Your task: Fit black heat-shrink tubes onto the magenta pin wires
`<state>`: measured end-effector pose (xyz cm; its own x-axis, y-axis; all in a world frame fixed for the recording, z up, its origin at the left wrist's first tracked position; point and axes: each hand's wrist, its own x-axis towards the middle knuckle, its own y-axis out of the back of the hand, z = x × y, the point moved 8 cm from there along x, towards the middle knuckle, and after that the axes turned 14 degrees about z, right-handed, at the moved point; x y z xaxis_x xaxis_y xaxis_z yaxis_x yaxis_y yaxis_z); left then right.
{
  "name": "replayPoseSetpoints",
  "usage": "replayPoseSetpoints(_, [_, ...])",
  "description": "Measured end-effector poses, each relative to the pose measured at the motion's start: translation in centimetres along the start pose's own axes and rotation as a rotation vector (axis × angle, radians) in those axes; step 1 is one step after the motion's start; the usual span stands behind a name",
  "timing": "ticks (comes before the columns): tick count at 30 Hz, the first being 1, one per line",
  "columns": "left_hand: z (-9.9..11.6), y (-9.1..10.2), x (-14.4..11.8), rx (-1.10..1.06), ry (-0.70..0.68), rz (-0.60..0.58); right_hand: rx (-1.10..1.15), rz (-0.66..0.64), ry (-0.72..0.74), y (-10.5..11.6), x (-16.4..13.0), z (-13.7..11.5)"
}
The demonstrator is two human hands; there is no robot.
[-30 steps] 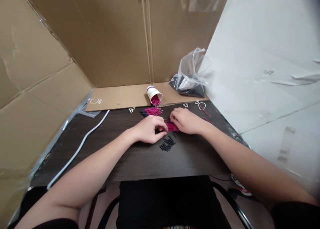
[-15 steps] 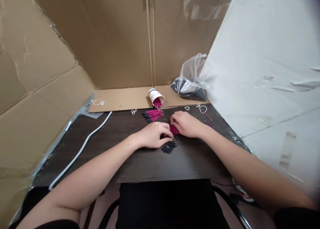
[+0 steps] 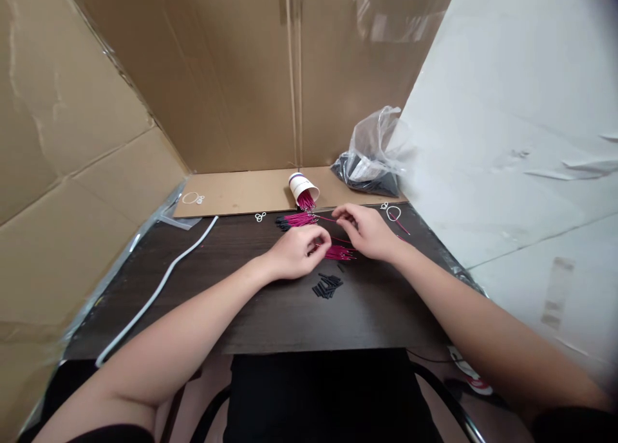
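A: What's changed at the fingers?
B: The right hand [image 3: 369, 232] has lifted, pinching one pink wire [image 3: 326, 218]. The left hand [image 3: 295, 252] is curled shut near the loose wires [image 3: 339, 254]; what it grips, I can't tell.
A: Containers?
B: A tipped cup [image 3: 303, 188] spills wires; a plastic bag [image 3: 371, 153] holds dark pieces.
A: Nearby?
B: Black sleeves [image 3: 327, 284] just in front of the hands, a finished bundle [image 3: 294, 221], a white cable [image 3: 157, 287] left.
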<state>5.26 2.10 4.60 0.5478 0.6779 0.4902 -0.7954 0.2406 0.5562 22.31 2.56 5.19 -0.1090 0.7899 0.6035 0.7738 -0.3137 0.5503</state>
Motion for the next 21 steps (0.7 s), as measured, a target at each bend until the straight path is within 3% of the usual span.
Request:
replayPoseSetpoints(4, [-4.1,1.3,0.8,-0.266,0.348,0.257,-0.013,0.051,0.023,0.4,0.2,-0.5])
replayPoseSetpoints(8, [-6.7,1.5,0.8,-0.404,0.591,0.359,-0.026,0.161,0.025,1.1,0.4,-0.3])
replayPoseSetpoints(21, [-6.5,1.5,0.8,-0.424,0.614,0.353,-0.008,0.180,0.084,1.3,0.3,-1.0])
